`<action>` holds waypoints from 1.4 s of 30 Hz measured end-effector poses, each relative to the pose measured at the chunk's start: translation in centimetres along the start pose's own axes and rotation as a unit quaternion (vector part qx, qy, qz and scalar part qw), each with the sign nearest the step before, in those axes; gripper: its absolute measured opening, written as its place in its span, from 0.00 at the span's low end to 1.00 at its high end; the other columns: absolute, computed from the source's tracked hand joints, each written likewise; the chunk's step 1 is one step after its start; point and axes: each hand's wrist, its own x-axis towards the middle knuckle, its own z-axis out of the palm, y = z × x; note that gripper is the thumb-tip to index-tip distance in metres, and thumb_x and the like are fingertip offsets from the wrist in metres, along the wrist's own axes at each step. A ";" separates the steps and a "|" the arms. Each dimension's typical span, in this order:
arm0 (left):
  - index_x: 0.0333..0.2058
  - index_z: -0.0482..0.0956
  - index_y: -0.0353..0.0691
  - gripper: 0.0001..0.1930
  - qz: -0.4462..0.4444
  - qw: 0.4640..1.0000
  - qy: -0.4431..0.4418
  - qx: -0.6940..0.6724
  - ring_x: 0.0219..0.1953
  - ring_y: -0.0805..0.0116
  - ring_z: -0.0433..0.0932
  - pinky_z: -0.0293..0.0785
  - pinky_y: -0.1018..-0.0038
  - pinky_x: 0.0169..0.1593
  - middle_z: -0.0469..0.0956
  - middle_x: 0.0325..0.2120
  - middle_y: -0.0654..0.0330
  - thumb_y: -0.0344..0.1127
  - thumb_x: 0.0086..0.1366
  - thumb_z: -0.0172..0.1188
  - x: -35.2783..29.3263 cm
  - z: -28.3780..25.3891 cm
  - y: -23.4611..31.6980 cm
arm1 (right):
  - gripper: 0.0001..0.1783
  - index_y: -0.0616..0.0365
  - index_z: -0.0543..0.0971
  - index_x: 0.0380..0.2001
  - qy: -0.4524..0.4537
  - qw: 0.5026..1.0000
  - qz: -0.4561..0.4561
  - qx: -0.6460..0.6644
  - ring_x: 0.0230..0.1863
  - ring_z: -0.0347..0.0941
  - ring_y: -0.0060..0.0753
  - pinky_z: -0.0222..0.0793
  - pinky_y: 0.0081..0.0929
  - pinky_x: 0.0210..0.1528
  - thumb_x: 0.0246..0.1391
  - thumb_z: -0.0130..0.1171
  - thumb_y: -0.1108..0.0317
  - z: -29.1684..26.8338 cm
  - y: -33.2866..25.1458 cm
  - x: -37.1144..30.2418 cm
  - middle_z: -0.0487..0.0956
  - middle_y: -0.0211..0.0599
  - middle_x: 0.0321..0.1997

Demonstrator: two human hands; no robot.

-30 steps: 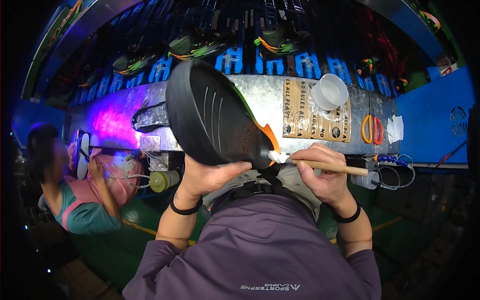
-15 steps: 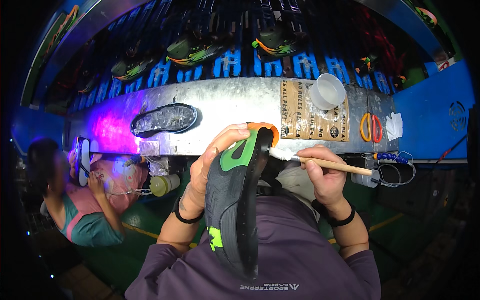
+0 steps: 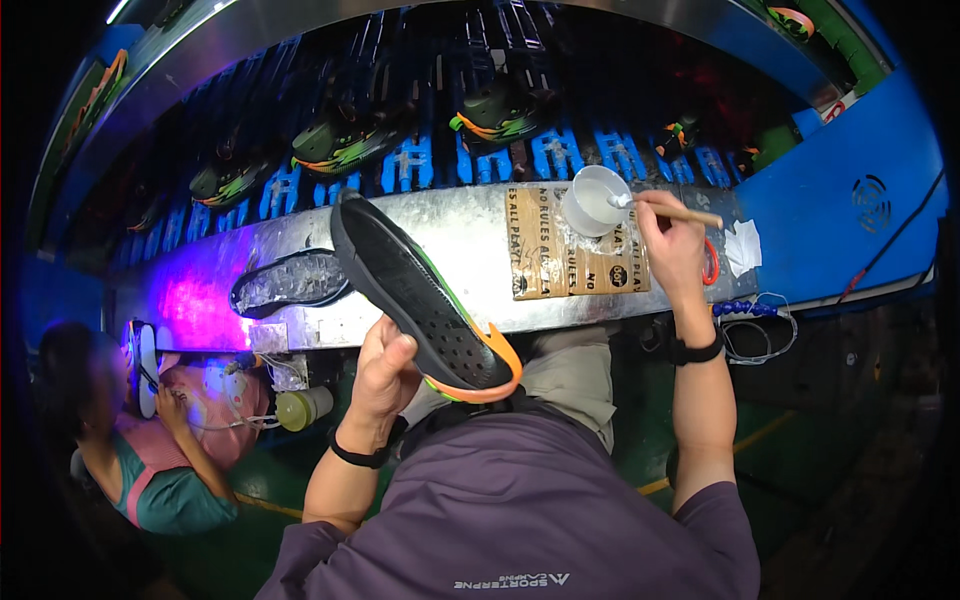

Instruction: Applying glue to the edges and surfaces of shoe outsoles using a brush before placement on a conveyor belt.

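Black sole (image 3: 411, 287) in left fingers (image 3: 398, 352); brush (image 3: 697, 215) in right fingers (image 3: 655, 232).

Head view: left one of two side-by-side fisheyes, worn on the head. Faces down and forward over the wearer's shirt (image 3: 500, 490), left hand (image 3: 384, 372) and right hand (image 3: 674, 248) at close range. Worktop (image 3: 475, 250) crosses mid-frame, near and far edges bowed.
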 end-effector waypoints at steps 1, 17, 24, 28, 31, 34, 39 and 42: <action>0.59 0.69 0.30 0.28 0.001 1.000 -0.003 0.000 0.56 0.62 0.77 0.69 0.66 0.63 0.76 0.54 0.52 0.42 0.67 0.62 -0.1 -0.4 -0.6 | 0.11 0.64 0.83 0.34 0.004 0.999 0.002 -0.047 0.25 0.78 0.29 0.70 0.27 0.31 0.59 0.60 0.66 0.1 0.6 0.9 0.81 0.41 0.23; 0.68 0.55 0.33 0.43 0.040 0.994 -0.042 0.090 0.63 0.57 0.69 0.63 0.62 0.67 0.70 0.59 0.52 0.25 0.56 0.68 0.9 -0.3 2.1 | 0.07 0.61 0.85 0.36 0.004 0.995 -0.095 0.018 0.38 0.78 0.34 0.73 0.29 0.42 0.56 0.61 0.73 0.5 -1.2 -0.5 0.84 0.42 0.35; 0.63 0.69 0.37 0.39 0.117 0.832 -0.074 0.537 0.62 0.56 0.71 0.65 0.62 0.66 0.71 0.62 0.54 0.31 0.51 0.76 0.4 -0.6 3.5 | 0.10 0.63 0.85 0.37 -0.238 0.931 -0.220 0.165 0.33 0.77 0.34 0.71 0.30 0.40 0.49 0.65 0.74 2.2 -7.2 -5.0 0.84 0.38 0.31; 0.58 0.73 0.34 0.31 0.138 0.788 -0.044 0.599 0.56 0.62 0.77 0.73 0.68 0.59 0.76 0.56 0.51 0.32 0.56 0.72 1.5 3.3 5.5 | 0.11 0.62 0.85 0.36 -0.236 0.922 -0.271 0.147 0.32 0.76 0.35 0.71 0.31 0.39 0.46 0.66 0.75 2.9 -7.2 -4.9 0.84 0.37 0.30; 0.57 0.72 0.33 0.27 0.005 0.947 -0.017 0.320 0.54 0.62 0.78 0.75 0.71 0.56 0.76 0.55 0.49 0.30 0.59 0.69 1.6 3.3 5.4 | 0.10 0.62 0.85 0.35 -0.226 0.925 -0.272 0.139 0.31 0.76 0.35 0.71 0.31 0.38 0.46 0.65 0.76 2.9 -7.8 -5.5 0.83 0.37 0.29; 0.57 0.72 0.33 0.24 -0.133 0.978 0.049 0.150 0.52 0.61 0.80 0.77 0.74 0.53 0.76 0.54 0.47 0.28 0.62 0.66 1.7 4.1 6.2 | 0.10 0.62 0.85 0.35 -0.203 0.938 -0.246 0.136 0.30 0.76 0.35 0.71 0.30 0.37 0.46 0.65 0.77 2.8 -8.4 -6.8 0.82 0.36 0.28; 0.58 0.70 0.33 0.24 -0.068 0.972 -0.034 0.224 0.52 0.61 0.80 0.77 0.74 0.53 0.75 0.55 0.47 0.27 0.64 0.64 1.5 3.2 6.4 | 0.10 0.63 0.85 0.34 -0.180 0.951 -0.168 0.187 0.29 0.74 0.34 0.70 0.28 0.34 0.46 0.63 0.77 3.3 -9.2 -8.9 0.81 0.36 0.26; 0.59 0.69 0.34 0.26 0.052 0.932 -0.107 0.344 0.54 0.62 0.78 0.76 0.72 0.55 0.75 0.55 0.48 0.28 0.63 0.65 1.5 2.4 5.9 | 0.10 0.64 0.84 0.35 -0.184 0.951 -0.132 0.213 0.29 0.74 0.34 0.70 0.29 0.35 0.47 0.63 0.77 3.3 -9.4 -9.5 0.82 0.36 0.26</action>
